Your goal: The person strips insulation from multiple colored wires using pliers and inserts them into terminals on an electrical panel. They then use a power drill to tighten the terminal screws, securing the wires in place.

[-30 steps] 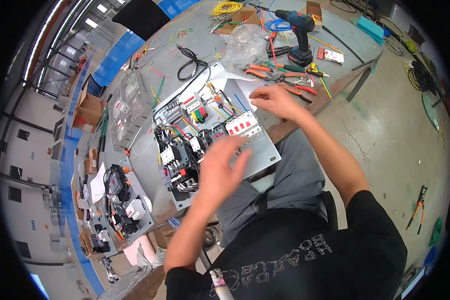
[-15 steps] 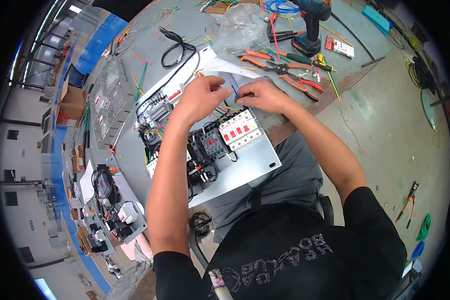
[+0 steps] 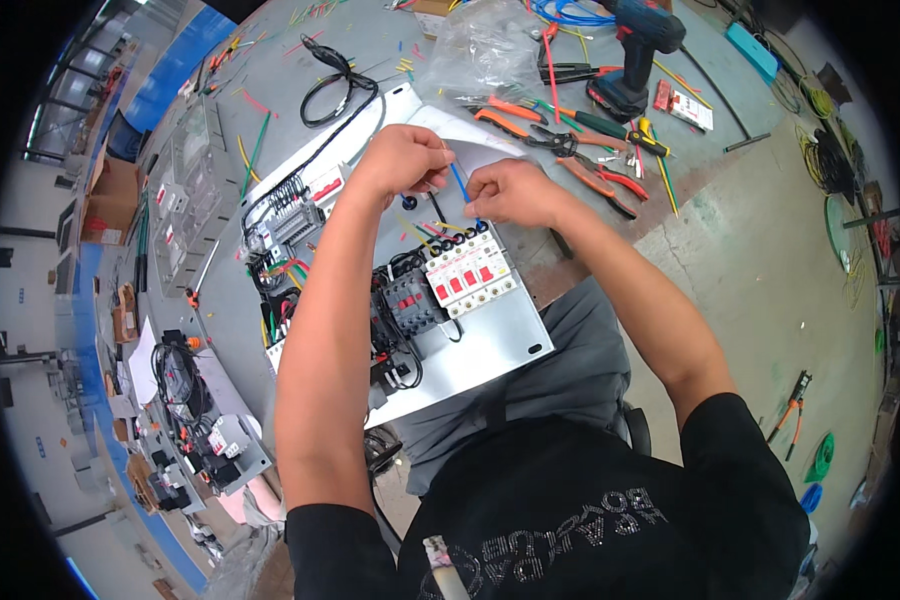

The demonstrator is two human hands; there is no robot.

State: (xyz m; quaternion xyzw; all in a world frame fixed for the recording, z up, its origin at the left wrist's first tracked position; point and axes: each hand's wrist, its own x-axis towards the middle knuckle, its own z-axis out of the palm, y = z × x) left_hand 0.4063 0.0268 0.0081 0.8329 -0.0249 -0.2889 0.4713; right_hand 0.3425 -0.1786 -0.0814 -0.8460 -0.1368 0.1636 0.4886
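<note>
— Because the metal plate (image 3: 495,350) lies at the near edge of the tabletop (image 3: 260,75), over your lap, both your hands probably work across it without stretching. Where's your wire?

— Up between your hands: a short blue wire (image 3: 459,180), slanting above the far terminals of the white breaker block (image 3: 468,278) with red toggles. Your left hand (image 3: 402,165) has its fingers pinched narrow at the upper end. Your right hand (image 3: 515,192) has its fingers closed lower down, near the block's far right corner. Two grips likely steady a thin, springy strand better than one.

— And your tools?

— Orange-handled pliers (image 3: 595,187) lie right of your right hand; the cordless drill (image 3: 630,60) stands beyond. Off the plate yet near you, so your arms get room, I'd judge.

— What's lost to view?

— Your left forearm (image 3: 328,345) covers the plate's left middle; parts under it go unread. Your right fingers mask the wire's lower stretch. Blue shows again at the end terminal, but whether it's one piece, or seated, can't be told. The tip by your left fingers is too small to make out. Drill's top: cut off by the upper edge.
</note>
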